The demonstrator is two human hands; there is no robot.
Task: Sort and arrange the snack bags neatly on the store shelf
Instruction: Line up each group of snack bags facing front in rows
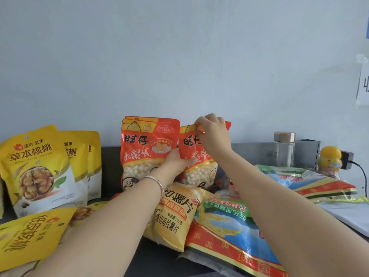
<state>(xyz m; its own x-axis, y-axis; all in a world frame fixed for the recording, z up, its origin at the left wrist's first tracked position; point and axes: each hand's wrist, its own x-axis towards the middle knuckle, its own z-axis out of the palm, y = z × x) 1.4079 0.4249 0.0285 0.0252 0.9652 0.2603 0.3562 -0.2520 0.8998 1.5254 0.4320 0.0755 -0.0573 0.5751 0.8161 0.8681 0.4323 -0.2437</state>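
While R hand (212, 134) is pinching the top edge of the orange bag (199, 172), L hand (179, 160) is gripping its left side lower down, fingers lying across the front. It's being held upright by the wall, just beside matching bags (147, 148) standing on the shelf (110, 168). Farther left, walnut bags (38, 166) are standing; a chip bag (177, 214) is lying in front.

Head camera looks forward, near the shelf (157, 258)
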